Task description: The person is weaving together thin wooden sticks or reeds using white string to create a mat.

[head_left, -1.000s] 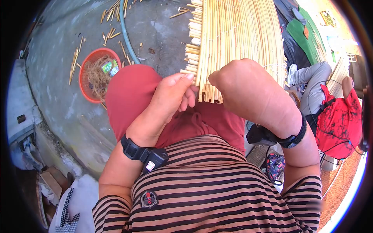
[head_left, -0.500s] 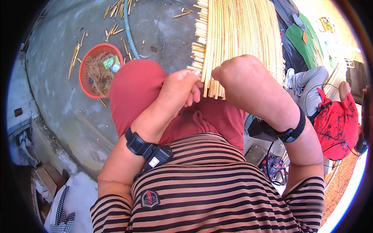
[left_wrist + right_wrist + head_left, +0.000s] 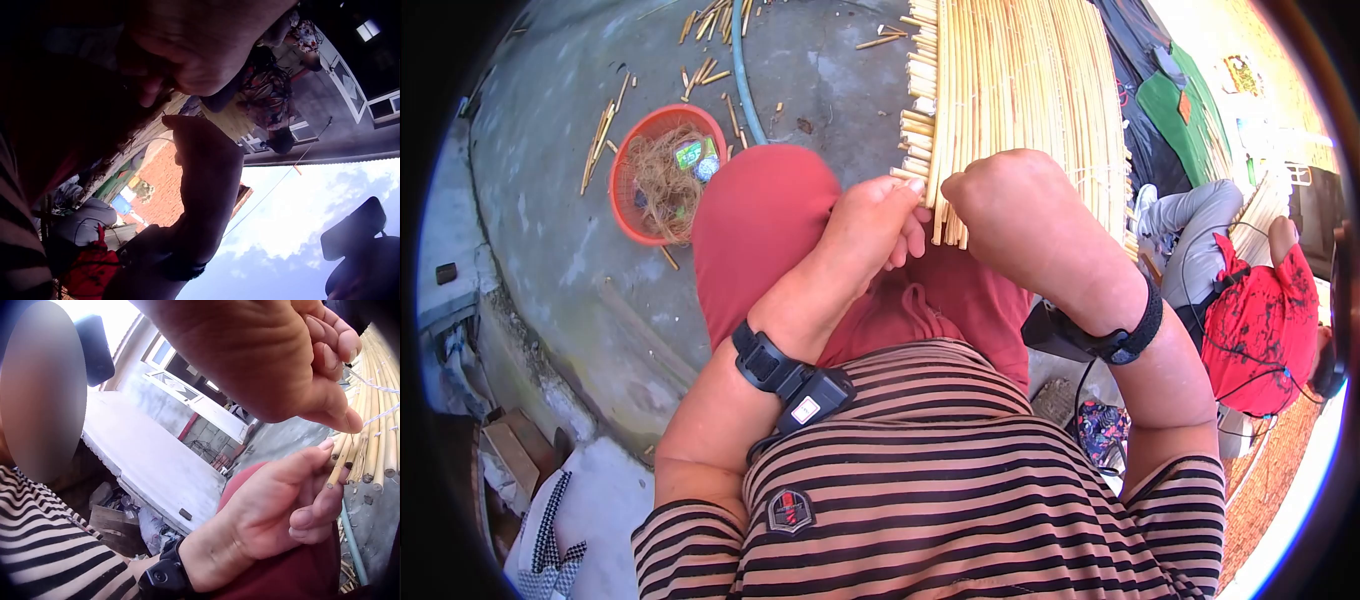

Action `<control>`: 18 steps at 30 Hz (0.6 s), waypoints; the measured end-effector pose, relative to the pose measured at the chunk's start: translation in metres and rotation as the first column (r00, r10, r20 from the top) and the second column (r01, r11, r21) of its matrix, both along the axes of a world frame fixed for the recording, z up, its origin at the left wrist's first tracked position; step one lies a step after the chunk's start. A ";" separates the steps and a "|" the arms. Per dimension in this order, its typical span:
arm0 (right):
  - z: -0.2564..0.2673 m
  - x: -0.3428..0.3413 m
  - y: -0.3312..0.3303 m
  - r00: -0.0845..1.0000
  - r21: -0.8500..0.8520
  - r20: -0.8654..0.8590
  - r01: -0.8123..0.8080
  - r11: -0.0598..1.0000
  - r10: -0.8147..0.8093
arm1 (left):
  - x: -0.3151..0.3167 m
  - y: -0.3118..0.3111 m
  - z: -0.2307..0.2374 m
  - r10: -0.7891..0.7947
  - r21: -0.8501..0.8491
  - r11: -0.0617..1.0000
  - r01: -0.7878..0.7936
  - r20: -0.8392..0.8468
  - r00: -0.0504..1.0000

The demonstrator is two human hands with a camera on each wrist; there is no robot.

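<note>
A mat of pale reed stalks, tied in rows with white string, reaches the person's lap. At its near left edge the left hand pinches the end of a reed stalk between thumb and fingers. Just above that edge, the right hand is curled, with thumb and fingertips together. In the right wrist view, this right hand pinches a thin thread close over the outermost stalks. The left wrist view is dark, and the left hand hides the mat's edge there.
An orange-red basket with tangled fibre stands on the concrete floor, left of the knee. A blue hose and loose reed pieces lie beyond it. Another person in a red top sits at the right.
Both hands stay at the mat's near edge in much the same grip. The right hand has dipped slightly, while the head view has shifted a little.
</note>
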State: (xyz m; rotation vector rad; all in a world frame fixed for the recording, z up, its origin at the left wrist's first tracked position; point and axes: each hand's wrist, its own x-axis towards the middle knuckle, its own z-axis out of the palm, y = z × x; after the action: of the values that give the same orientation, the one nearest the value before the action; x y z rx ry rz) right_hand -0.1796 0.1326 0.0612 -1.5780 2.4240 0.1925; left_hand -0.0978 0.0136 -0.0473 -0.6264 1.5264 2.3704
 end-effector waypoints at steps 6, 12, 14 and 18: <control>0.000 0.002 -0.001 1.000 0.006 -0.028 0.001 1.000 -0.001 | 0.001 0.000 0.001 0.009 -0.002 1.000 -0.009 0.002 1.000; 0.013 -0.002 0.002 0.996 0.040 -0.071 -0.054 0.998 0.057 | -0.001 -0.001 0.003 0.024 -0.031 0.999 -0.024 -0.006 1.000; 0.017 -0.002 0.001 0.994 0.082 -0.084 -0.062 0.995 0.069 | -0.002 -0.002 0.007 0.018 -0.056 0.998 -0.019 -0.002 1.000; 0.019 -0.003 -0.002 0.987 0.124 -0.128 -0.077 0.989 0.093 | 0.000 -0.001 0.007 0.026 -0.065 0.998 -0.025 0.007 1.000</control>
State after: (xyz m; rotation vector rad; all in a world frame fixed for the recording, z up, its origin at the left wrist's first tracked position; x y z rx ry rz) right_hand -0.1827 0.1309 0.0806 -1.6649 2.3939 0.4637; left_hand -0.0983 0.0129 -0.0404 -0.6725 1.6066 2.3425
